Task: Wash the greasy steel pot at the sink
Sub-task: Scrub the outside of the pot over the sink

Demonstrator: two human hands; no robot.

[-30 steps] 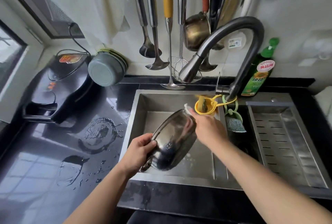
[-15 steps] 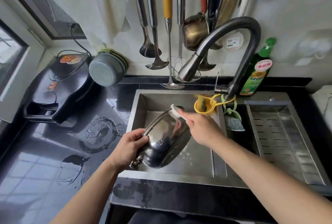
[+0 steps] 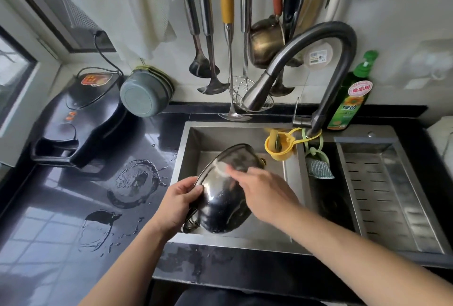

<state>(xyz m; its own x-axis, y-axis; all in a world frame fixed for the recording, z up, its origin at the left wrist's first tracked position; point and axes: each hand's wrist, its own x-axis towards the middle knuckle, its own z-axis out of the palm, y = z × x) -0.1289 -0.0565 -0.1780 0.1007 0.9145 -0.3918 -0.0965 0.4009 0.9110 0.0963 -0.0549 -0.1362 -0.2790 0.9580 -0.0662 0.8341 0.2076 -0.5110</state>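
A person scrubs a steel pot held tilted above the left basin of the sink, its outer bottom turned up toward the camera. The left hand grips the pot's near-left rim, thumb on the outside wall, just above one of its side handles. The right hand lies across the upper part of the pot's base, blurred with motion; something pale, likely a cloth or sponge, shows at its fingertips, though whether the fingers are curled round it cannot be told. No water is visibly running from the tap, whose spout hangs over the far edge of the basin.

The pot's surface is shiny but streaked, with a pale smear under the wiping hand and darker reflections lower down. Its inside is turned away and cannot be seen.

To scrub well, the left hand probably needs a firm hold, since a greasy, wet rim could slip, and should turn the pot bit by bit so the wiping covers the whole base and the area round the handles. Keeping it low over the basin would likely spare the counter, already wet with puddles near the sink's left edge. A green soap bottle stands at the counter's back edge, behind the tap.
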